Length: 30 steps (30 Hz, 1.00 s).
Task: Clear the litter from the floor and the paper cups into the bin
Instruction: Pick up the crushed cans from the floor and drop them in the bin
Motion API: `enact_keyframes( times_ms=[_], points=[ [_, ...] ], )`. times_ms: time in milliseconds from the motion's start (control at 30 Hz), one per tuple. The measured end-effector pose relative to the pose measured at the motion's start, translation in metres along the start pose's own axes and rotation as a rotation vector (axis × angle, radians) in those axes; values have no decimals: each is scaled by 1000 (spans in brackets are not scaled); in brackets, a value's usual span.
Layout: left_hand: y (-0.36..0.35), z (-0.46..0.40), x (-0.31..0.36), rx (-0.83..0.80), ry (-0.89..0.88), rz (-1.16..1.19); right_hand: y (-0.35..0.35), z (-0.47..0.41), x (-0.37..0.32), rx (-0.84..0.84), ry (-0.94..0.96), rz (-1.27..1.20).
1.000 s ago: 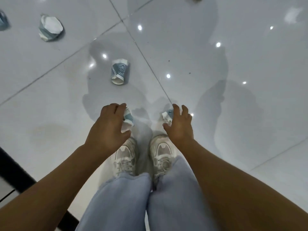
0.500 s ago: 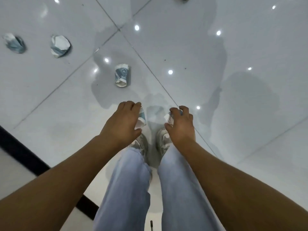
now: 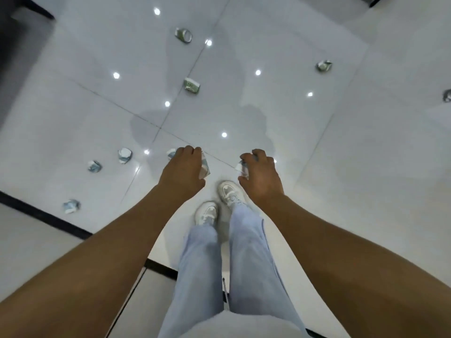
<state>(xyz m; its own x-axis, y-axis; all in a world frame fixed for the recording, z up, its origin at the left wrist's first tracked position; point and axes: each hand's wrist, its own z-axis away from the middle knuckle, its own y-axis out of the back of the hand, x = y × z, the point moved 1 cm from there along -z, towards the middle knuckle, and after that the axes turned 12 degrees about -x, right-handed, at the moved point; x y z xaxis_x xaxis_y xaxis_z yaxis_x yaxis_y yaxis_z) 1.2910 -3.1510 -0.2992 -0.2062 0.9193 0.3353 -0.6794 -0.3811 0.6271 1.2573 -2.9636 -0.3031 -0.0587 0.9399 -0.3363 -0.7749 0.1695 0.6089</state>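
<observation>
Since 0.5 s ago the view has been raised and swung: more floor [image 3: 317, 147] is seen, more crushed cups are now in frame, and the right foot is set ahead of the left. Both hands are kept forward with their cups.

Head view: left hand [image 3: 181, 174] is curled round a crushed cup [image 3: 204, 167], white and blue edge seen past the thumb side. Right hand [image 3: 262, 178] is pinching a second crushed cup [image 3: 242, 168] under bent fingers. Both held above the floor, just ahead of the shoes [image 3: 229, 191].

Loose cups on the tiles: one at far centre [image 3: 183, 35], one nearer centre [image 3: 192, 85], one far right [image 3: 324, 66], one cut by the right edge [image 3: 447, 95]. On the left: two close together [image 3: 125, 155] [image 3: 94, 166], one near the black strip [image 3: 36, 208] at [image 3: 71, 206].

Light-blue trousers [image 3: 249, 252] are seen below. Ceiling lights are mirrored as bright dots in the glossy tiles. Dark furniture [image 3: 14, 15] is at top left, blurred.
</observation>
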Motion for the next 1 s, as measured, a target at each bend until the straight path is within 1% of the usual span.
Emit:
enact_keyframes(
  times_ms=[100,233,467,567,700,1000],
  points=[
    [22,37,33,4,-76,-97,20,57,-5,57,-28,-85],
    [33,75,84,-15,-188,-202,21,130,3,125,-58,-233],
    [7,121,186,-87,-403,-409,4,239,63,266,-272,-476],
    [-20,134,238,-122,-493,-505,-7,280,103,344,-353,-565],
    [-69,148,313,-167,-591,-602,-28,334,168,397,-456,-686],
    [-214,196,495,-259,-788,-768,-88,470,332,473,-659,-882]
  ],
)
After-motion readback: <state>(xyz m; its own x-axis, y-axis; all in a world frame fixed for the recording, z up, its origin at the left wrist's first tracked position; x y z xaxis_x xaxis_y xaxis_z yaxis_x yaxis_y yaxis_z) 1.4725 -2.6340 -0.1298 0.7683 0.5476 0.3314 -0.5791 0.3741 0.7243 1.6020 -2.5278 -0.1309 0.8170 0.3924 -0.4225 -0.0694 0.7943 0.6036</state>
